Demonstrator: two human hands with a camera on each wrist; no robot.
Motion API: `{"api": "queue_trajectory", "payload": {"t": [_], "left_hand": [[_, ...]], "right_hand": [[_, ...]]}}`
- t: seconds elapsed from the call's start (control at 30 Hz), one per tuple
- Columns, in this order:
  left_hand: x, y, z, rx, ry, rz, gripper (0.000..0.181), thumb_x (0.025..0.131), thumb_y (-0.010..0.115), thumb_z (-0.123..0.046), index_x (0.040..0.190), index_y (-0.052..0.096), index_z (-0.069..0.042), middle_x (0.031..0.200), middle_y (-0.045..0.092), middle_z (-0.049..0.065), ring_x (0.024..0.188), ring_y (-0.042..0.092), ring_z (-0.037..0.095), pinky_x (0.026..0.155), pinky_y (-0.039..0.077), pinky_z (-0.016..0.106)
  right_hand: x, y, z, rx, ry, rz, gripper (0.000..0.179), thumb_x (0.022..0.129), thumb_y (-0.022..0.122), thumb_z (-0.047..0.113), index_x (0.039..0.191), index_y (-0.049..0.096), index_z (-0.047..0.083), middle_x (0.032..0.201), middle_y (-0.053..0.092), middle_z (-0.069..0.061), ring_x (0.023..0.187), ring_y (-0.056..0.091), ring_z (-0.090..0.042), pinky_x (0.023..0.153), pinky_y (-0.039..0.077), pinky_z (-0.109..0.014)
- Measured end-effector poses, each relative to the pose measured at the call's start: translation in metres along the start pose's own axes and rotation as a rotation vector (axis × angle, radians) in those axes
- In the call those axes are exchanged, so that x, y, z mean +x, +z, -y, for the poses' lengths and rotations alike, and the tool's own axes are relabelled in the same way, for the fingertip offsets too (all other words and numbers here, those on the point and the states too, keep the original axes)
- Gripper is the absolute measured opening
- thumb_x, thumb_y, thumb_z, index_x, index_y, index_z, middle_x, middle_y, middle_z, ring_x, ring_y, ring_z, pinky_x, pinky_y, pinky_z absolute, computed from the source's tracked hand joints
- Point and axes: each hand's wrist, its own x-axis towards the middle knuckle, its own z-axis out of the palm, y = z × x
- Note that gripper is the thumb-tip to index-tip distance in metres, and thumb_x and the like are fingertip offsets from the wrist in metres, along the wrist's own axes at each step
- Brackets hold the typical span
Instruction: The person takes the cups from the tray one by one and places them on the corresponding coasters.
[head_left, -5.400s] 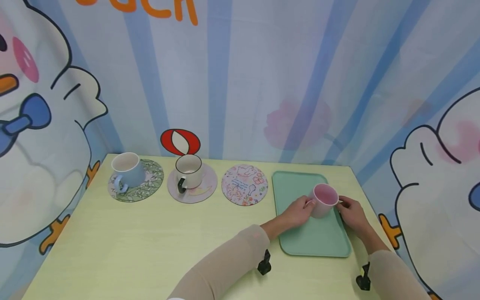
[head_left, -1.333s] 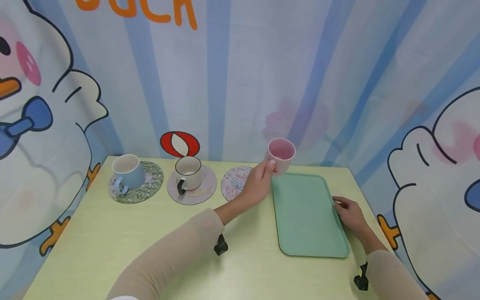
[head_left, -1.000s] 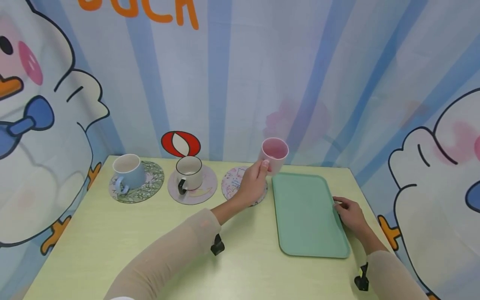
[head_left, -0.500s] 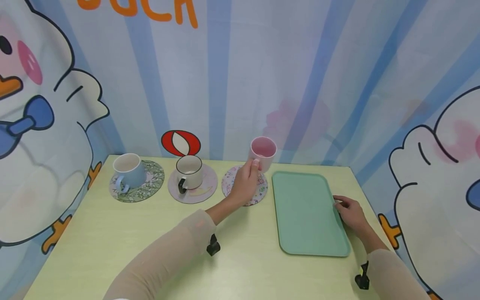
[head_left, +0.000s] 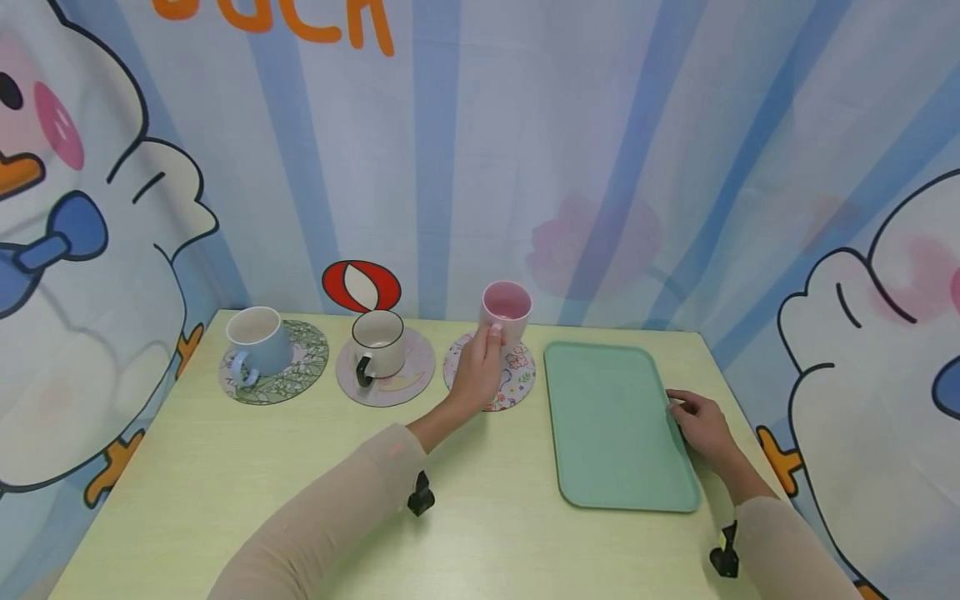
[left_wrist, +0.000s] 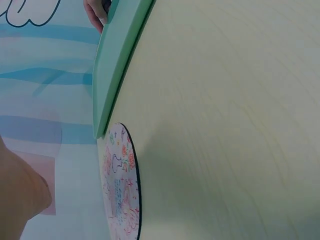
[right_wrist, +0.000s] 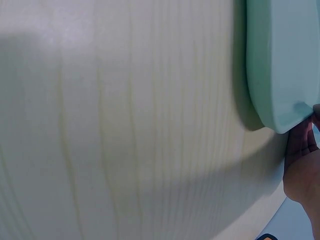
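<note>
My left hand (head_left: 477,367) grips a pink mug (head_left: 513,321) by its handle side, upright and raised over the floral round coaster (head_left: 519,379). The left wrist view has part of that hand (left_wrist: 22,195) at its left edge and the coaster (left_wrist: 120,185) with no cup on it. At the right edge of a mint-green tray (head_left: 615,425), my right hand (head_left: 702,427) pinches the rim. In the right wrist view, the thumb is on top of the tray (right_wrist: 290,60) and the fingers are below its edge. Nothing lies on the tray.
A blue mug (head_left: 258,346) stands on a green patterned coaster (head_left: 307,362) at the far left. Beside it, a white mug with a black handle (head_left: 377,346) stands on a lilac coaster (head_left: 420,358). A printed curtain (head_left: 480,167) hangs behind the pale yellow table (head_left: 487,517).
My left hand has carried the pink mug from over the tray leftward to above the floral coaster, and slightly lower in the last half second. The right hand stays at the tray's edge.
</note>
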Motion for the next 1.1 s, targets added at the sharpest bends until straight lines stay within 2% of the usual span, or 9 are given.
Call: {"api": "queue_trajectory", "payload": {"t": [0.17, 0.37, 0.6, 0.9, 1.1], "left_hand": [[-0.003, 0.000, 0.006, -0.002, -0.017, 0.004, 0.039, 0.118, 0.030, -0.033, 0.100, 0.053, -0.007, 0.082, 0.047, 0.005, 0.079, 0.047, 0.020, 0.073, 0.043, 0.035], [-0.006, 0.001, 0.013, -0.003, -0.032, -0.009, 0.035, 0.118, 0.032, -0.030, 0.098, 0.051, -0.008, 0.086, 0.051, 0.007, 0.083, 0.050, 0.022, 0.077, 0.045, 0.037], [-0.011, 0.005, 0.026, 0.039, -0.048, -0.016, 0.035, 0.117, 0.031, -0.033, 0.102, 0.050, -0.008, 0.089, 0.054, 0.007, 0.084, 0.052, 0.023, 0.078, 0.046, 0.038], [-0.017, 0.010, 0.036, 0.035, -0.061, 0.001, 0.036, 0.118, 0.029, -0.035, 0.106, 0.049, -0.007, 0.102, 0.063, 0.022, 0.092, 0.058, 0.027, 0.083, 0.050, 0.043], [-0.018, 0.012, 0.040, 0.048, -0.105, -0.009, 0.039, 0.118, 0.028, -0.037, 0.105, 0.051, -0.008, 0.103, 0.063, 0.019, 0.093, 0.060, 0.026, 0.086, 0.050, 0.045]], "right_hand": [[-0.001, 0.000, 0.001, 0.006, 0.002, 0.006, 0.044, 0.112, 0.052, 0.017, 0.151, 0.053, -0.004, 0.112, 0.064, -0.020, 0.093, 0.057, -0.026, 0.071, 0.049, -0.032], [-0.001, 0.000, 0.002, 0.009, -0.006, 0.005, 0.045, 0.112, 0.051, 0.017, 0.151, 0.053, -0.005, 0.113, 0.064, -0.021, 0.093, 0.057, -0.027, 0.072, 0.049, -0.032], [-0.002, 0.001, 0.003, 0.001, -0.012, -0.002, 0.044, 0.112, 0.051, 0.017, 0.150, 0.054, -0.004, 0.113, 0.064, -0.021, 0.093, 0.057, -0.026, 0.072, 0.049, -0.031], [-0.002, 0.001, 0.004, 0.010, -0.014, -0.006, 0.044, 0.111, 0.052, 0.016, 0.150, 0.054, -0.005, 0.111, 0.064, -0.020, 0.092, 0.057, -0.026, 0.071, 0.049, -0.031], [-0.002, 0.000, 0.003, 0.007, -0.009, -0.007, 0.044, 0.111, 0.052, 0.015, 0.150, 0.054, -0.005, 0.112, 0.065, -0.021, 0.092, 0.058, -0.026, 0.072, 0.050, -0.031]]}}
